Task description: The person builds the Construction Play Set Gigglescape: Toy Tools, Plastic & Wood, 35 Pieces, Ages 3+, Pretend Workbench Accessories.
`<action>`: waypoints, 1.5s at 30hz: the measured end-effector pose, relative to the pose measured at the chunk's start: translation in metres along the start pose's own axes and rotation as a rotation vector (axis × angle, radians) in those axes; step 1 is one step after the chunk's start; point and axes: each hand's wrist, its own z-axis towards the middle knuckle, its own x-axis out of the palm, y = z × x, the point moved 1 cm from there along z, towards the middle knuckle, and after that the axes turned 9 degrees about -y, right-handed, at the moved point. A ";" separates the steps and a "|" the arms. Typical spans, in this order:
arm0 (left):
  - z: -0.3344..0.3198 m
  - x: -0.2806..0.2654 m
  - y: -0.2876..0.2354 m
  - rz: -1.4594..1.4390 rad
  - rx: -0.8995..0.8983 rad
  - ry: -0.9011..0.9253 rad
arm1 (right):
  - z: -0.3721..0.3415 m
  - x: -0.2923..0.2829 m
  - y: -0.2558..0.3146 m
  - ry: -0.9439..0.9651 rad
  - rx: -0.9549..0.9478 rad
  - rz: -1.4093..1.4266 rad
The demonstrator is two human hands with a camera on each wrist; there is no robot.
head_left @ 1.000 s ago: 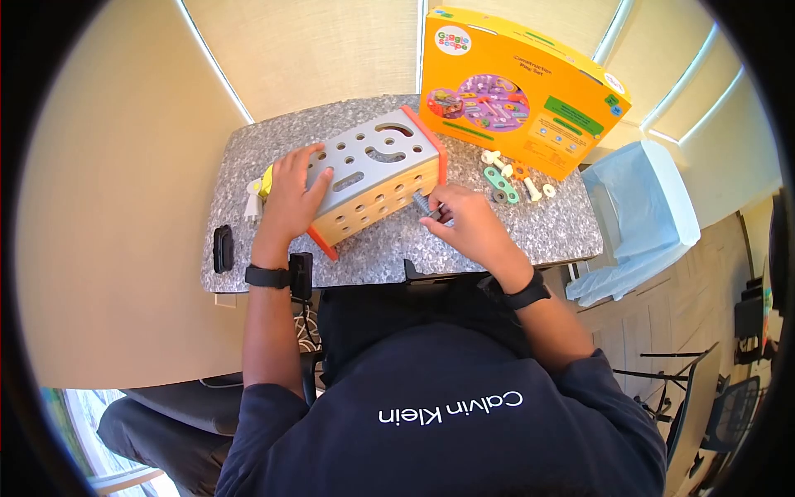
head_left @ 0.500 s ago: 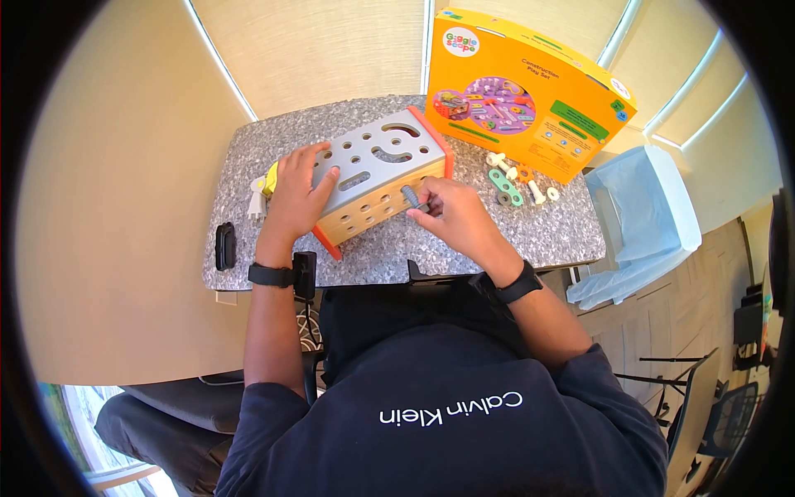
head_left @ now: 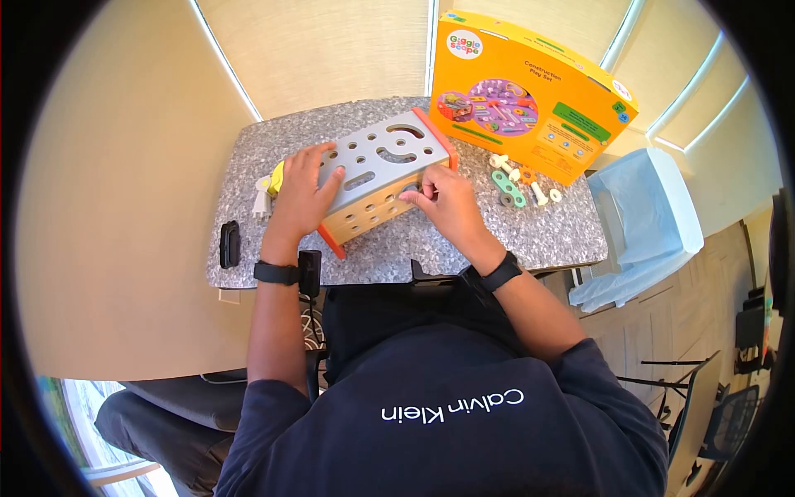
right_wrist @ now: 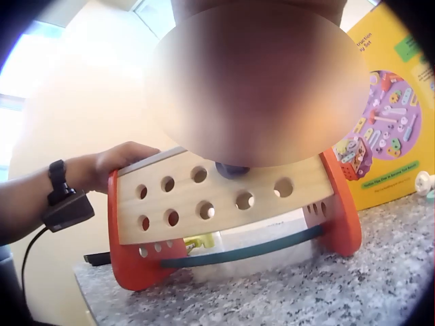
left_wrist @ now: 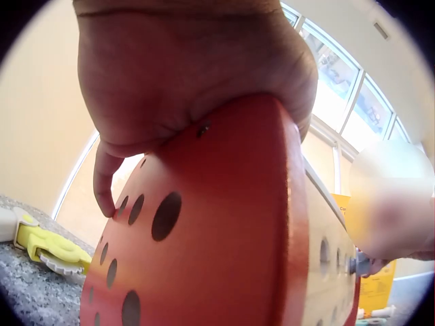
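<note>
A toy workbench (head_left: 364,207) with a grey top, pale wooden side and red end panels stands on the table. My left hand (head_left: 305,192) rests over its left end, fingers spread on the grey top. In the left wrist view, the palm lies on the edge of the red end panel (left_wrist: 204,224). My right hand (head_left: 453,205) pinches a grey toy bolt (head_left: 409,191) at a hole in the wooden side. In the right wrist view the bolt's grey head (right_wrist: 232,169) shows at the upper row of holes; a blur hides most of that hand.
Right of the workbench lie a green link piece (head_left: 508,189), an orange nut (head_left: 527,175) and several white bolts and rings. A yellow box (head_left: 530,91) stands behind. A yellow and white toy piece (left_wrist: 54,250) and a black object (head_left: 229,244) lie left. A blue-lined bin (head_left: 646,207) stands right.
The right hand has brought the grey bolt left to the wooden side and turned over it, so less of the bolt shows. The left hand stays on the workbench.
</note>
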 end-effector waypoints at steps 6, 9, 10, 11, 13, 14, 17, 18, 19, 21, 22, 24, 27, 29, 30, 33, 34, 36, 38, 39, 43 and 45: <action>-0.012 0.000 -0.035 0.444 0.120 -0.154 | 0.002 -0.043 -0.010 0.457 0.218 -0.291; -0.017 0.015 -0.072 0.333 0.136 -0.119 | -0.005 -0.078 -0.039 0.526 0.261 -0.583; -0.019 0.024 -0.085 0.222 0.169 -0.109 | -0.005 -0.083 -0.052 0.529 0.261 -0.586; -0.022 0.033 -0.097 0.107 0.198 -0.096 | -0.005 -0.088 -0.067 0.388 0.280 -0.606; -0.024 0.054 -0.111 0.125 0.224 -0.113 | -0.009 -0.096 -0.089 0.246 0.287 -0.632; -0.025 0.064 -0.115 0.151 0.255 -0.130 | -0.010 -0.099 -0.096 0.216 0.267 -0.666; -0.029 0.092 -0.114 0.304 0.226 -0.160 | -0.014 -0.091 -0.127 0.183 0.214 -0.676; -0.033 0.100 -0.113 0.296 0.221 -0.143 | -0.024 -0.091 -0.137 0.178 0.193 -0.659; -0.034 0.107 -0.111 0.456 0.261 -0.184 | -0.031 -0.092 -0.140 0.186 0.206 -0.661; -0.033 0.116 -0.104 0.628 0.306 -0.243 | -0.028 -0.088 -0.148 0.205 0.232 -0.650; -0.032 0.118 -0.104 0.581 0.294 -0.275 | -0.025 -0.087 -0.148 0.204 0.220 -0.649; -0.031 0.121 -0.102 0.535 0.273 -0.312 | -0.026 -0.086 -0.147 0.171 0.257 -0.659; -0.032 0.121 -0.100 0.586 0.302 -0.300 | -0.022 -0.084 -0.121 0.076 0.251 -0.635; -0.029 0.122 -0.099 0.650 0.328 -0.322 | -0.023 -0.084 -0.113 0.070 0.228 -0.644; -0.029 0.122 -0.099 0.654 0.327 -0.323 | -0.023 -0.083 -0.111 0.056 0.205 -0.652; -0.025 0.120 -0.096 0.680 0.340 -0.305 | -0.028 -0.084 -0.132 0.084 0.129 -0.527; -0.022 0.119 -0.094 0.678 0.350 -0.312 | -0.030 -0.082 -0.139 0.076 0.126 -0.522; -0.013 0.118 -0.089 0.671 0.356 -0.315 | -0.036 -0.082 -0.149 0.050 0.019 -0.480; 0.003 0.104 -0.085 0.561 0.331 -0.259 | -0.039 -0.080 -0.142 0.057 0.117 -0.428; 0.009 0.097 -0.084 0.565 0.326 -0.266 | -0.038 -0.079 -0.138 0.059 0.210 -0.377; 0.030 0.082 -0.073 0.354 0.288 -0.253 | -0.034 -0.078 -0.126 0.024 0.301 -0.332; 0.037 0.081 -0.070 0.345 0.266 -0.238 | -0.033 -0.079 -0.133 -0.017 0.165 -0.299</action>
